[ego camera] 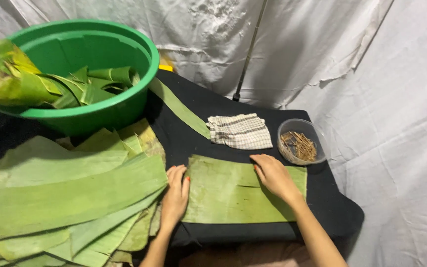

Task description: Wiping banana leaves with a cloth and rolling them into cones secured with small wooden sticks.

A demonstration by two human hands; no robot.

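Note:
A rectangular piece of green banana leaf (228,193) lies flat on the black-covered table (332,207). My left hand (175,197) rests flat along the leaf's left edge, fingers stretched forward. My right hand (274,175) presses palm-down on the leaf's upper right part, fingers spread toward its far edge. Neither hand grips anything. A split runs across the middle of the leaf.
A pile of long banana leaves (60,198) covers the table's left side. A green plastic basin (100,106) with folded leaf pieces stands at the back left. A checked cloth (239,131) and a clear bowl (302,142) of thin sticks sit behind the leaf. White sheeting hangs all around.

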